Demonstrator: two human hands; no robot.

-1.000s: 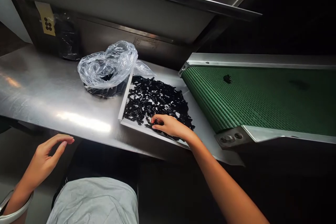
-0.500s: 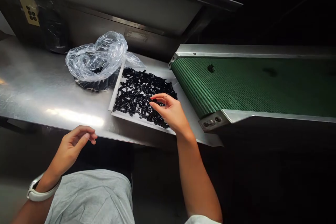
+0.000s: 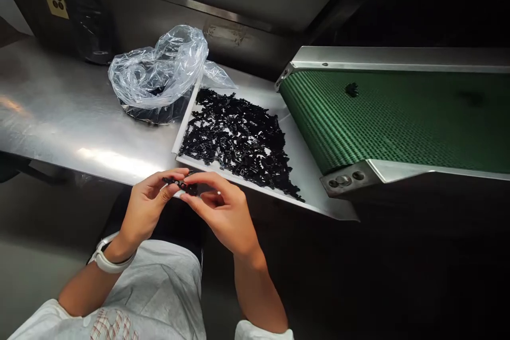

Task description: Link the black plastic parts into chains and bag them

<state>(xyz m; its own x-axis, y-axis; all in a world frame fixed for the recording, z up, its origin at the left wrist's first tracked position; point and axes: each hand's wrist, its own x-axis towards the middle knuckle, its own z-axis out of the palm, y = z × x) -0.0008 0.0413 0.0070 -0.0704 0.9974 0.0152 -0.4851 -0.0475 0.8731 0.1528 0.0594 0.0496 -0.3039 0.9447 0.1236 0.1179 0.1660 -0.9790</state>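
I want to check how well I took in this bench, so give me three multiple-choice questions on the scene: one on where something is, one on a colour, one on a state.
1. Where is the clear plastic bag?
A. On the green belt
B. On the steel counter, at the far corner of the white-rimmed tray
C. Under a hand

2. What colour is the band on the wrist of the left hand?
A. Red
B. Black
C. White

3. How do the hands stand?
A. The left hand and the right hand meet at a cluster of small black pieces
B. Both lie flat on the counter
C. Both are inside the bag

Answers: 1 B, the bag rests on the steel by the tray. 2 C, the band shows white. 3 A, the fingers of both hands come together at the pieces, in front of the tray.
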